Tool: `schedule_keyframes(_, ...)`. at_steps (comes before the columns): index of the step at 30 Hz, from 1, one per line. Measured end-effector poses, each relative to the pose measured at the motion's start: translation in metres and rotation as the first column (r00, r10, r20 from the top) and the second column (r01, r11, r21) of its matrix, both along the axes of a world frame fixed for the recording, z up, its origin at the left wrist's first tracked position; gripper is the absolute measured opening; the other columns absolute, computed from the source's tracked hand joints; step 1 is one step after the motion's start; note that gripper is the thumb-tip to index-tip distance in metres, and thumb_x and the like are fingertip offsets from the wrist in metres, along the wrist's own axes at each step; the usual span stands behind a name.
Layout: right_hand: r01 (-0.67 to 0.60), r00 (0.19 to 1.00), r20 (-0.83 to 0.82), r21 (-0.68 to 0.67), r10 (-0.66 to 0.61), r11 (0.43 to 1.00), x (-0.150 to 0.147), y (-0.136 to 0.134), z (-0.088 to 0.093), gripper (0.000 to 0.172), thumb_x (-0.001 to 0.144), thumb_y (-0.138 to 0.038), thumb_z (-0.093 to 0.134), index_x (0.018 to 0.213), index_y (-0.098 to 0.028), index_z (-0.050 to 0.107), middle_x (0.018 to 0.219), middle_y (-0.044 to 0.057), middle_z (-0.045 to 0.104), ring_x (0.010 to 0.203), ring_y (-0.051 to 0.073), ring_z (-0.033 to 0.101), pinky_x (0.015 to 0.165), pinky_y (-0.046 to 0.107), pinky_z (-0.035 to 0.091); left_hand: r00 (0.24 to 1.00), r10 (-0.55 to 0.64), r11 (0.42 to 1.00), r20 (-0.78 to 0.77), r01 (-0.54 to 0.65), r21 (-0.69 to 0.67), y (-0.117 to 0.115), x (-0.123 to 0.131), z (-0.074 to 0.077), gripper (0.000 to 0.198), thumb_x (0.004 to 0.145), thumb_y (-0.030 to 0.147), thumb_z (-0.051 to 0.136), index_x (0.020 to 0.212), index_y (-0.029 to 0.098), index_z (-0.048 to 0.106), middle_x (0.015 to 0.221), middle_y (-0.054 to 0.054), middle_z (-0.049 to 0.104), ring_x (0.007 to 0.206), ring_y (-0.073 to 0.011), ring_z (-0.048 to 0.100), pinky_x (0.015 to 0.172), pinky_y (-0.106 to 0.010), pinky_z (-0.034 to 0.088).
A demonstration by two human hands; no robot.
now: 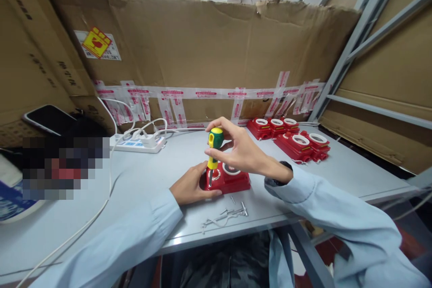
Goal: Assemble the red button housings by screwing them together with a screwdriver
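A red plastic unit (232,182) with a white ring on top lies on the grey table (141,189) in front of me. My left hand (191,186) grips its left side, fingers closed on it. My right hand (236,146) pinches the green and yellow handle of a screwdriver (213,150), which stands upright with its tip down in the unit's left part. Several loose screws (227,213) lie on the table just in front of the unit.
Several more red units (292,137) sit at the back right. A white power strip (138,144) with plugs and cables lies at the back left, with a phone (49,119) on a box. Cardboard walls (209,49) surround the table; a metal rack (364,31) stands at right.
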State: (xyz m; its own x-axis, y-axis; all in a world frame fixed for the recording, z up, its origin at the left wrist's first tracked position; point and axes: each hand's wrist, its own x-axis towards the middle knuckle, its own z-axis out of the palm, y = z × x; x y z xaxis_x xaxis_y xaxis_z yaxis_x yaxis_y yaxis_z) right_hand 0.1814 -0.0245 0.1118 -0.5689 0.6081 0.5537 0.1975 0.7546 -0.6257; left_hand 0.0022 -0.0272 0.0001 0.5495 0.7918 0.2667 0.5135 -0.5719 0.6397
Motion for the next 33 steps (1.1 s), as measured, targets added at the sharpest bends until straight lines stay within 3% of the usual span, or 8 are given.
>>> schedule_keyframes(6, 0.028, 0.999, 0.018, 0.030, -0.029, 0.999, 0.000, -0.003, 0.002, 0.031, 0.074, -0.023, 0.062, 0.100, -0.017, 0.046, 0.080, -0.003, 0.051, 0.069, 0.009, 0.051, 0.059, 0.021, 0.045, 1.000, 0.005, 1.000, -0.024, -0.005, 0.015, 0.000, 0.000, 0.001, 0.046, 0.072, 0.047, 0.068, 0.103, 0.017, 0.052, 0.086, -0.004, 0.067, 0.080, -0.0228, 0.064, 0.070, -0.033, 0.050)
schedule_keyframes(16, 0.234, 0.952, 0.146, 0.229, -0.271, 0.945, -0.002, -0.009, 0.003, 0.025, 0.075, -0.025, 0.064, 0.092, -0.018, 0.048, 0.073, -0.003, 0.055, 0.060, 0.009, 0.048, 0.057, 0.022, 0.037, 1.000, 0.016, 0.999, -0.009, -0.015, 0.035, 0.001, 0.000, -0.002, 0.047, 0.070, 0.047, 0.069, 0.103, 0.018, 0.052, 0.091, -0.005, 0.068, 0.080, -0.0224, 0.064, 0.070, -0.033, 0.051)
schedule_keyframes(19, 0.279, 0.882, 0.259, 0.389, -0.394, 0.878, -0.005, -0.015, 0.006, 0.026, 0.076, -0.033, 0.066, 0.086, -0.017, 0.049, 0.071, -0.001, 0.058, 0.059, 0.010, 0.048, 0.055, 0.023, 0.033, 1.000, 0.010, 0.999, -0.020, -0.009, 0.035, 0.001, -0.001, -0.002, 0.049, 0.071, 0.047, 0.068, 0.107, 0.017, 0.052, 0.097, -0.007, 0.068, 0.086, -0.0244, 0.064, 0.075, -0.036, 0.052)
schedule_keyframes(22, 0.278, 0.738, 0.393, 0.563, -0.548, 0.778, -0.015, -0.025, 0.013, 0.033, 0.080, -0.047, 0.059, 0.085, -0.015, 0.051, 0.067, 0.003, 0.060, 0.056, 0.014, 0.052, 0.051, 0.025, 0.028, 1.000, -0.014, 1.000, -0.018, 0.014, 0.028, 0.001, -0.001, -0.001, 0.048, 0.072, 0.046, 0.067, 0.109, 0.017, 0.054, 0.105, -0.009, 0.067, 0.093, -0.0263, 0.063, 0.079, -0.037, 0.052)
schedule_keyframes(25, 0.295, 0.619, 0.459, 0.616, -0.637, 0.731, -0.028, -0.033, 0.022, 0.044, 0.085, -0.057, 0.046, 0.085, -0.013, 0.052, 0.061, 0.007, 0.060, 0.057, 0.019, 0.057, 0.049, 0.026, 0.026, 1.000, -0.017, 1.000, -0.008, 0.017, 0.024, 0.000, -0.001, -0.001, 0.047, 0.072, 0.046, 0.067, 0.108, 0.017, 0.056, 0.107, -0.009, 0.066, 0.095, -0.0275, 0.062, 0.081, -0.039, 0.051)
schedule_keyframes(29, 0.147, 0.658, 0.561, 0.558, -0.502, 0.816, -0.030, -0.032, 0.034, 0.024, 0.091, -0.035, 0.045, 0.087, -0.013, 0.053, 0.071, 0.009, 0.064, 0.065, 0.019, 0.060, 0.052, 0.027, 0.030, 0.999, -0.036, 0.997, 0.003, 0.036, 0.067, 0.000, 0.000, -0.001, 0.048, 0.074, 0.044, 0.066, 0.112, 0.017, 0.055, 0.114, -0.009, 0.064, 0.102, -0.0281, 0.059, 0.089, -0.040, 0.048)
schedule_keyframes(31, -0.003, 0.710, 0.612, 0.498, -0.350, 0.867, -0.023, -0.028, 0.040, 0.014, 0.090, -0.025, 0.046, 0.095, -0.013, 0.051, 0.081, 0.008, 0.066, 0.070, 0.018, 0.060, 0.056, 0.027, 0.034, 0.999, -0.034, 0.996, -0.025, 0.036, 0.086, 0.000, -0.001, -0.002, 0.048, 0.075, 0.045, 0.065, 0.113, 0.018, 0.055, 0.113, -0.009, 0.064, 0.102, -0.0283, 0.060, 0.091, -0.041, 0.047)
schedule_keyframes(33, -0.163, 0.730, 0.661, 0.414, -0.173, 0.896, -0.015, -0.025, 0.045, 0.016, 0.089, -0.023, 0.047, 0.102, -0.013, 0.048, 0.091, 0.008, 0.065, 0.077, 0.016, 0.059, 0.063, 0.026, 0.039, 0.998, -0.015, 0.996, -0.056, 0.020, 0.087, 0.001, -0.001, -0.003, 0.049, 0.074, 0.046, 0.065, 0.112, 0.017, 0.055, 0.109, -0.009, 0.065, 0.098, -0.0284, 0.061, 0.087, -0.041, 0.048)
